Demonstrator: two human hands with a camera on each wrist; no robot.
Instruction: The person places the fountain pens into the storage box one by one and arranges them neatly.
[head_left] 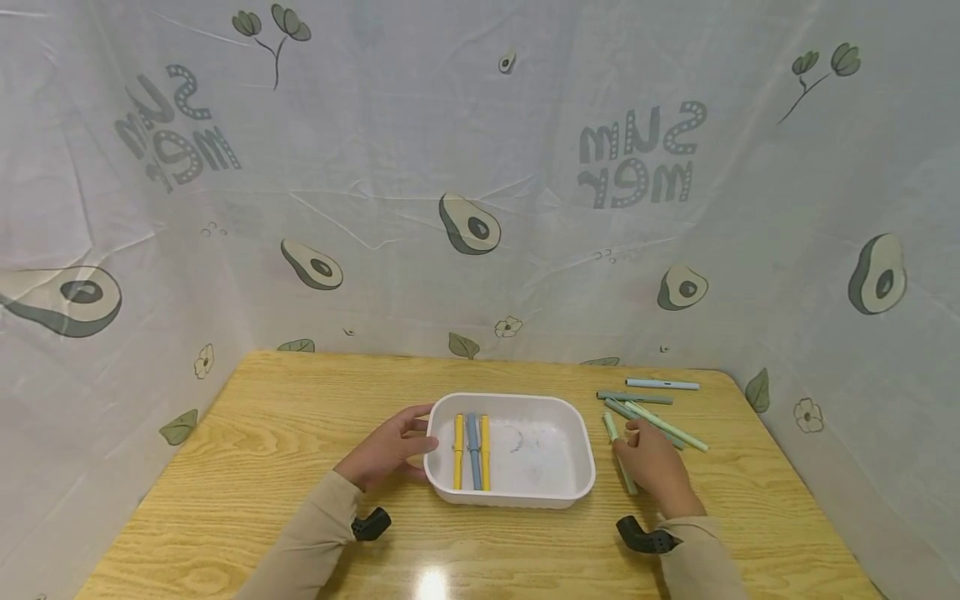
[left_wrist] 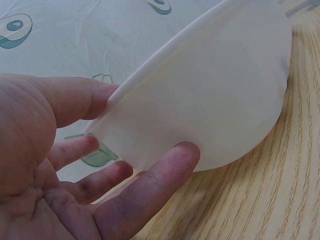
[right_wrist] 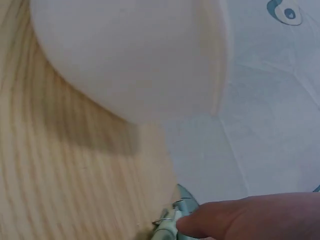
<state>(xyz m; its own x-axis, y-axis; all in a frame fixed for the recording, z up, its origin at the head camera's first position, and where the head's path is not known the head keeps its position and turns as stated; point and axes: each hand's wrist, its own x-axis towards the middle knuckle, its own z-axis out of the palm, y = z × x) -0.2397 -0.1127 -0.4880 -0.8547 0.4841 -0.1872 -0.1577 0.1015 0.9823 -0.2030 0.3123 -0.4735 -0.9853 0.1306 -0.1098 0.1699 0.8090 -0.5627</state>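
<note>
A white plastic tray (head_left: 540, 467) stands on the table with two yellow pens (head_left: 458, 454) and a blue-grey pen (head_left: 474, 458) side by side at its left end. My left hand (head_left: 392, 450) rests against that end, the thumb at the rim and extended fingers (left_wrist: 170, 170) along the outer wall (left_wrist: 210, 100). To the right of the tray, my right hand (head_left: 654, 467) pinches a light green pen (head_left: 611, 425) lying on the table. A fingertip (right_wrist: 192, 224) touches it beside the clip; the other fingers are outside the right wrist view.
Beyond my right hand lie more loose pens: a pale blue one (head_left: 662, 384), a dark green one (head_left: 637, 398) and light green (head_left: 690, 437) and grey-green ones crossing. A printed cloth (head_left: 390, 167) hangs round the wooden table (head_left: 322, 392) at the back and sides.
</note>
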